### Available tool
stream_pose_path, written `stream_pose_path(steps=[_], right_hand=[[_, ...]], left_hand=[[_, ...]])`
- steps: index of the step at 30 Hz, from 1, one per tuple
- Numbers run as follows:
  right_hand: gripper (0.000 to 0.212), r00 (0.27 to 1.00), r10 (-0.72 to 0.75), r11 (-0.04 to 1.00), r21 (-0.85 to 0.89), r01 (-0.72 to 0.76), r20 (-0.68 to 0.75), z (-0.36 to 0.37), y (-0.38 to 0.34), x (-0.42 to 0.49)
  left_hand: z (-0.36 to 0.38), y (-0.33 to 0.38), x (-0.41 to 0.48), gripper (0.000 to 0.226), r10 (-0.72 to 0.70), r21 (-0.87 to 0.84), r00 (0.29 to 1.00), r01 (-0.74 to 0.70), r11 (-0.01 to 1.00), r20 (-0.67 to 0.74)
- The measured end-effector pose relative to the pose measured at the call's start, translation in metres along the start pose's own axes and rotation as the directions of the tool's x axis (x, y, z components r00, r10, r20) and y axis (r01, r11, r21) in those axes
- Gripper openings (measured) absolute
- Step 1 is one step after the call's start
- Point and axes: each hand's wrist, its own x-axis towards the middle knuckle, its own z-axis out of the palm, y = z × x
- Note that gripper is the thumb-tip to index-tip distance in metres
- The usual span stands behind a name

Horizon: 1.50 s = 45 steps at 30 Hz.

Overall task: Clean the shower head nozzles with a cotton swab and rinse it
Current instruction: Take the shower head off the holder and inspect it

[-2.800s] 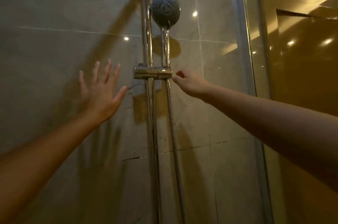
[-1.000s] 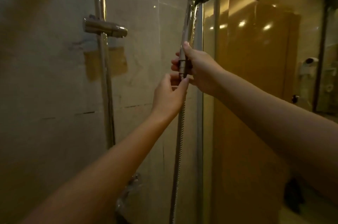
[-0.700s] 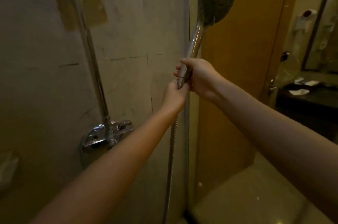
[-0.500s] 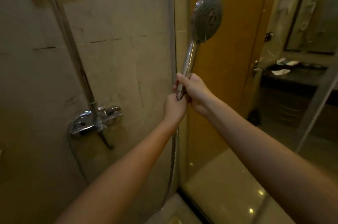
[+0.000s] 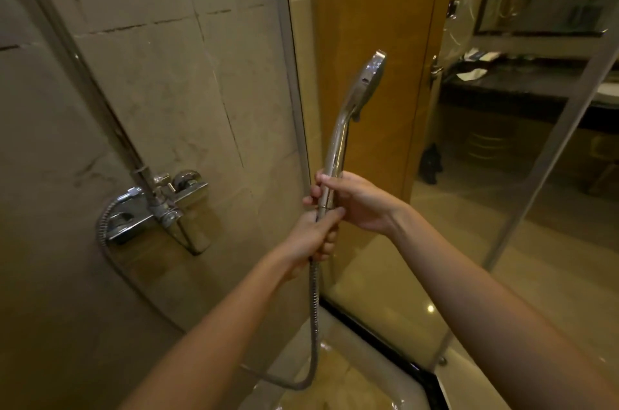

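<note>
The head (image 5: 367, 81) is gleaming like polished chrome, its handle smooth and mirror-bright. The hose (image 5: 314, 309) is showing ribbed, shiny metal. The tap (image 5: 134, 220) is shining with the same glossy chrome. The wall (image 5: 184, 91) is looking like matt, veined stone tile. The panel (image 5: 368, 7) is looking like smooth, satin wood, and the glass (image 5: 502, 259) is reflecting glossily.

Both forearms are held outstretched, converging ahead. The shower head handle (image 5: 336, 150) is gripped by the right hand (image 5: 356, 200); the hose (image 5: 314, 309) just beneath is clenched in the left hand (image 5: 313, 237).
</note>
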Motion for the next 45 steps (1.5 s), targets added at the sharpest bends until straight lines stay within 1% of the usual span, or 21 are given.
stream_pose_path(steps=[3,5,9,11,13,16,18,20,22,23,24,26,28,31,35,37,38,40,42,43,45], right_hand=[[0.048,0.988,0.023,0.959,-0.277,-0.065,-0.154,0.005,0.005,0.003],[0.045,0.984,0.028,0.952,-0.296,-0.079,-0.175,0.005,0.008,0.003],[0.037,0.979,0.021,0.935,-0.344,-0.091,-0.204,0.007,0.015,0.003],[0.032,0.984,-0.007,0.936,-0.346,-0.056,-0.178,0.010,0.016,0.004],[0.034,0.986,-0.023,0.953,-0.303,-0.029,-0.168,0.010,0.013,0.001],[0.052,0.986,-0.010,0.968,-0.248,-0.032,-0.168,0.004,0.005,-0.002],[0.052,0.987,0.003,0.986,-0.165,-0.030,-0.162,0.005,0.003,-0.002],[0.035,0.981,0.013,0.998,0.070,0.000,-0.193,0.008,0.004,0.000],[0.026,0.980,0.053,0.939,0.344,0.017,-0.192,0.010,0.008,0.001],[0.022,0.984,0.067,0.904,0.427,0.010,-0.164,0.010,0.009,0.001],[0.016,0.987,0.078,0.892,0.452,-0.005,-0.141,0.012,0.009,0.001],[0.011,0.983,0.095,0.922,0.385,-0.028,-0.155,0.014,0.008,0.003],[0.018,0.962,0.114,0.940,0.342,-0.023,-0.248,0.015,0.007,0.009],[0.030,0.933,0.154,0.905,0.424,-0.002,-0.326,0.013,0.005,0.016],[0.028,0.974,0.107,0.890,0.456,-0.005,-0.198,0.008,0.004,0.012],[0.024,0.986,0.070,0.919,0.393,-0.005,-0.151,0.007,0.000,0.007],[0.021,0.983,0.072,0.945,0.327,-0.013,-0.169,0.008,-0.002,0.004],[0.008,0.936,0.058,0.990,0.143,-0.008,-0.346,0.011,-0.003,0.000],[0.028,0.813,0.010,0.999,0.030,0.010,-0.583,0.017,0.005,-0.003],[0.036,0.760,-0.009,1.000,0.005,0.016,-0.650,0.021,0.011,-0.003],[0.043,0.730,0.012,1.000,0.019,0.002,-0.684,0.028,0.018,-0.002]], left_hand=[[-0.016,-0.008,-0.004,0.015,0.054,0.001,0.998,-0.054,0.999,0.013],[-0.025,-0.016,-0.008,0.011,0.072,-0.078,0.997,-0.070,0.995,0.033],[-0.032,-0.030,-0.011,0.011,0.120,-0.120,0.990,-0.128,0.985,-0.075],[-0.033,-0.035,-0.010,0.010,0.138,-0.144,0.987,-0.150,0.978,-0.088],[-0.037,-0.038,-0.010,0.010,0.160,-0.146,0.986,-0.166,0.975,-0.052],[-0.045,-0.036,-0.009,0.022,0.143,-0.183,0.988,-0.128,0.975,0.067],[-0.050,-0.032,-0.008,0.023,0.122,-0.165,0.984,-0.101,0.981,0.128],[-0.052,-0.027,-0.005,0.019,0.099,-0.127,0.983,-0.080,0.989,0.152],[-0.050,-0.024,-0.003,0.014,0.076,-0.075,0.980,-0.063,0.995,0.183],[-0.048,-0.023,-0.003,0.013,0.070,-0.047,0.977,-0.062,0.997,0.204],[-0.046,-0.024,-0.002,0.012,0.070,-0.020,0.972,-0.067,0.998,0.226],[-0.041,-0.025,-0.002,0.013,0.083,0.013,0.961,-0.089,0.996,0.264],[-0.038,-0.026,-0.001,0.014,0.092,-0.002,0.957,-0.095,0.996,0.276],[-0.035,-0.026,0.002,0.015,0.094,-0.055,0.954,-0.081,0.995,0.285],[-0.032,-0.028,0.008,0.016,0.089,-0.067,0.953,-0.072,0.995,0.290],[-0.030,-0.031,0.009,0.020,0.113,-0.088,0.958,-0.093,0.992,0.262],[-0.027,-0.033,0.010,0.019,0.142,-0.090,0.961,-0.124,0.988,0.236],[-0.021,-0.038,0.010,0.012,0.208,-0.100,0.965,-0.194,0.976,0.159],[-0.013,-0.044,0.011,0.008,0.243,-0.101,0.969,-0.237,0.966,0.048],[-0.010,-0.047,0.011,0.007,0.258,-0.084,0.966,-0.257,0.963,-0.011],[-0.005,-0.052,0.011,0.004,0.287,-0.015,0.952,-0.290,0.957,-0.110]])
